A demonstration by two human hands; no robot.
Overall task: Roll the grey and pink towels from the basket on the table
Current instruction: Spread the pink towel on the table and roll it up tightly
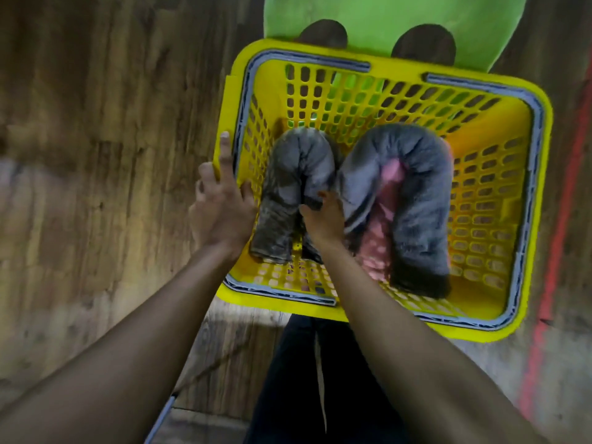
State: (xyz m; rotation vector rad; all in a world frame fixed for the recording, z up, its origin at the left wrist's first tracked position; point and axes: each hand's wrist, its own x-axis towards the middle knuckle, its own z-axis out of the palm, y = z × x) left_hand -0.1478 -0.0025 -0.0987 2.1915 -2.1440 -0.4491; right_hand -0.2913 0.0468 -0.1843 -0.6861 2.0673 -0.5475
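Note:
A yellow slotted basket with grey handles folded along its rim fills the upper right. Inside lie two bent grey towel rolls: a mottled dark one on the left and a bigger plain grey one on the right. A pink towel shows under the bigger roll. My left hand grips the basket's left rim, index finger stretched along it. Reaching into the basket, my right hand has its fingers curled on the inner leg of the mottled grey roll.
The basket sits at the near edge of a wooden table. A green mat with two dark round patches lies beyond it. A red stripe runs down the right. My dark trousers show below.

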